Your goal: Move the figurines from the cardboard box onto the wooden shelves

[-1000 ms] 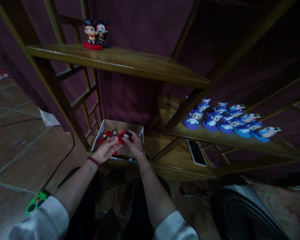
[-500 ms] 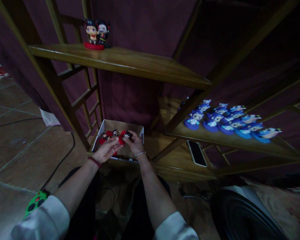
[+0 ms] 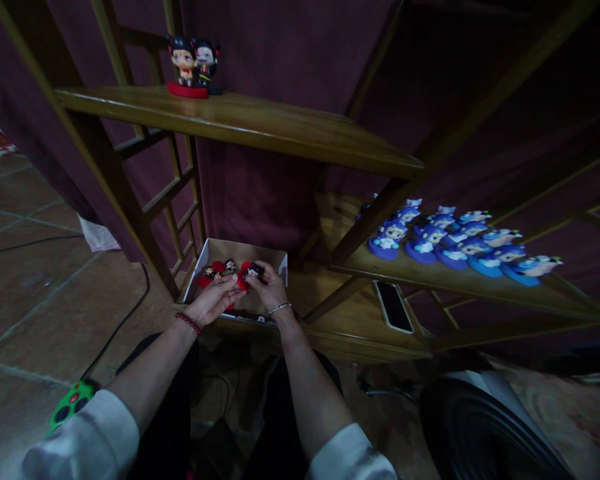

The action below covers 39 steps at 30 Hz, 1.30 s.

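A white cardboard box (image 3: 199,262) without a lid rests on the low wooden shelf, with several small black-haired figurines on red bases lying in it. Over the box, my right hand (image 3: 273,288) grips one figurine (image 3: 253,271) by its dark head. My left hand (image 3: 213,300) pinches the red base of that same figurine from the other side. Just beyond my left fingers lie other figurines (image 3: 214,273). My fingers partly hide the held one.
Two figurines (image 3: 193,65) stand on the upper shelf (image 3: 260,127). Rows of blue-based figurines (image 3: 445,240) fill the right shelf. Beneath them lies a phone (image 3: 393,306). Wooden posts divide the rack. A green object (image 3: 71,403) and a cable lie on the tiled floor.
Hardly anything differs; both hands keep their hold on the figurine over the box, and the view has shifted very slightly.
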### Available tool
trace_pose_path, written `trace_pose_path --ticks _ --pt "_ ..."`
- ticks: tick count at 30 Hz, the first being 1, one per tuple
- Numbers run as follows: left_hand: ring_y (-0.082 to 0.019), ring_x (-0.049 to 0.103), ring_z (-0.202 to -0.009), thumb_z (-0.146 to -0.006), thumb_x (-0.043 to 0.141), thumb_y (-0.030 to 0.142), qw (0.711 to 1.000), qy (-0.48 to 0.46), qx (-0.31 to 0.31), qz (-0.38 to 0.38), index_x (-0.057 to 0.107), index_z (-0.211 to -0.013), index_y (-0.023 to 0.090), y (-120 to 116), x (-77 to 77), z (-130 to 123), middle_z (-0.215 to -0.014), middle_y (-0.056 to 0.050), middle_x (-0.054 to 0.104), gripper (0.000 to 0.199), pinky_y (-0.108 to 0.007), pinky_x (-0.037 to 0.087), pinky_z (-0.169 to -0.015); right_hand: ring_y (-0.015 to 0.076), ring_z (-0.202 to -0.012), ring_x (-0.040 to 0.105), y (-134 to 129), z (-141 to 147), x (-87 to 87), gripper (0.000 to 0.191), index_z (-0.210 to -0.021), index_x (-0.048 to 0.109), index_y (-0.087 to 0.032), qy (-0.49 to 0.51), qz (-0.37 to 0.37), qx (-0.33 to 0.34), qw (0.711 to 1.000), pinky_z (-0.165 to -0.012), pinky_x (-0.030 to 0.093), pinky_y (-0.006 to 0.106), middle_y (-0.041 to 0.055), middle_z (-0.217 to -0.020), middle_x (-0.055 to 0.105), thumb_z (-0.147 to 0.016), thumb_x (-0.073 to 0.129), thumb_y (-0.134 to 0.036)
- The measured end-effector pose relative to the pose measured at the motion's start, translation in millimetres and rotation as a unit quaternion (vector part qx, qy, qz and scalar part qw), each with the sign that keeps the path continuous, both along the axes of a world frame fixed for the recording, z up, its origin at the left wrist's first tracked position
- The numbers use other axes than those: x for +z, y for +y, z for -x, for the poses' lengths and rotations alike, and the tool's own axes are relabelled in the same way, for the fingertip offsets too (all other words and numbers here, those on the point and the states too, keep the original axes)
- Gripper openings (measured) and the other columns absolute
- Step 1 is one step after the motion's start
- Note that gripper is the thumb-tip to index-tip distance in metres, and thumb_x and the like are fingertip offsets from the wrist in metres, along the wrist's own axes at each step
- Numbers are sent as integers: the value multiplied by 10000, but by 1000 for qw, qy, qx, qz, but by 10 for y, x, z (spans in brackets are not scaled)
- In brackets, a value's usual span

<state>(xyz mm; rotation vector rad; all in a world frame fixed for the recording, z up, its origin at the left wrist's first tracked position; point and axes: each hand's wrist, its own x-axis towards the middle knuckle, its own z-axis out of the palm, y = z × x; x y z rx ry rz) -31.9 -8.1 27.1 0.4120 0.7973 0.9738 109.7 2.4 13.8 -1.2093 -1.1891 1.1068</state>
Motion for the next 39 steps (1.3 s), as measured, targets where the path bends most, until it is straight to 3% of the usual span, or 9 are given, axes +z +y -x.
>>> trace_pose_path --ticks 9,21,33,39 --pt "-109 622 -732 -779 549 85 1000 -12 13 4 612 -793 106 0 -28 -7 -762 -46 657 68 -288 491 -807 144 -821 598 -20 -4 42 382 -971 562 -200 -12 4 -3 1000 -790 475 286 5 -877 649 -609 665 -266" --pt "-131 629 -793 -764 559 66 999 -36 19 -3 627 -823 114 -4 -38 -15 -831 -53 669 101 -315 478 -846 144 -792 581 -2 -2 12 414 -953 582 -199 -12 50 -57 997 -763 472 290 10 -851 648 -569 685 -316" --pt "-134 630 -805 -753 586 94 1000 -28 6 -4 624 -828 114 -10 -25 -17 -827 -55 671 86 -300 480 -840 126 -671 591 21 1 -38 396 -931 576 -193 14 62 -47 997 -672 503 275 5 -797 650 -578 679 -341" --pt "-124 628 -773 -755 582 86 999 -28 18 -7 626 -834 121 -8 -41 -20 -801 -44 667 96 -315 475 -844 132 -722 599 21 -2 -49 394 -938 572 -199 10 50 -51 997 -699 506 278 1 -815 652 -585 678 -340"
